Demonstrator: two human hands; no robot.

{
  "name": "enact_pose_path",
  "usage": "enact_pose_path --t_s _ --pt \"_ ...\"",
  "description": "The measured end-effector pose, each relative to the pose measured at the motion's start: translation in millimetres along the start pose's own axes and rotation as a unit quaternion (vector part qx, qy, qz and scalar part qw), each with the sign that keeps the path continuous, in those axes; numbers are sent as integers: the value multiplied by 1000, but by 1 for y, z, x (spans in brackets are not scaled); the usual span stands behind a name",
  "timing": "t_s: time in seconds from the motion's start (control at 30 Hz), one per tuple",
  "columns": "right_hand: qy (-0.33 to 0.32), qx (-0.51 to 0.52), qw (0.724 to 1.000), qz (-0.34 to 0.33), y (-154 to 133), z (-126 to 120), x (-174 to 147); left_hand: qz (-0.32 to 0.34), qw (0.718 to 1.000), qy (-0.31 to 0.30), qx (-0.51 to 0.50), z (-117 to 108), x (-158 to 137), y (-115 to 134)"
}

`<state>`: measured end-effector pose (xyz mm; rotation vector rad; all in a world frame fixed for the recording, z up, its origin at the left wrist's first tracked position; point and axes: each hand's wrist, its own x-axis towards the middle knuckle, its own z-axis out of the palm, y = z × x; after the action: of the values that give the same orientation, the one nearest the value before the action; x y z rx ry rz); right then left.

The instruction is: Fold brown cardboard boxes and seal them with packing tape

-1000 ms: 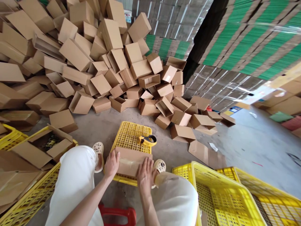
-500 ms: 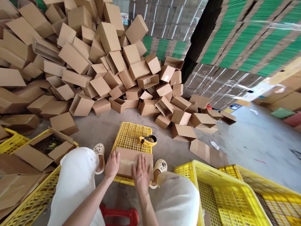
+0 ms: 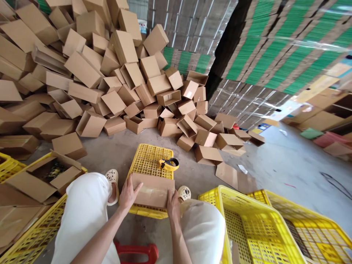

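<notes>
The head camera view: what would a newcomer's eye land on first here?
Probably the big jumbled heap of cardboard boxes filling the upper left, with tall green-striped stacks at the upper right. Then, lower centre, the left hand and right hand at either end of a carton on a yellow crate, with a yellow-and-black tape dispenser just beyond it.

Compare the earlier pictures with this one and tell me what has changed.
The right hand has slid off the top of the cardboard box to its right end. The left hand remains at the left end, its thumb now spread over the top. The box and tape dispenser stayed on the yellow crate.
</notes>
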<state>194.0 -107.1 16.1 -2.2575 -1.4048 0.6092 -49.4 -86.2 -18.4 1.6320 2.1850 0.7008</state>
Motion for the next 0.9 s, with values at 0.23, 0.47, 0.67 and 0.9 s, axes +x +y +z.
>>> enact_pose_path --t_s 0.23,0.47,0.67,0.9 --pt "125 -154 973 -120 -17 18 -26 -30 993 -111 23 -24 -3 19" --pt "69 -90 990 -88 -16 18 -13 -45 990 -124 -50 -19 3 18" --pt "16 36 998 -46 9 12 3 -38 978 -136 -151 -15 8 -4" --pt "82 9 987 -136 19 29 -5 -39 971 -131 -195 -10 1 -21"
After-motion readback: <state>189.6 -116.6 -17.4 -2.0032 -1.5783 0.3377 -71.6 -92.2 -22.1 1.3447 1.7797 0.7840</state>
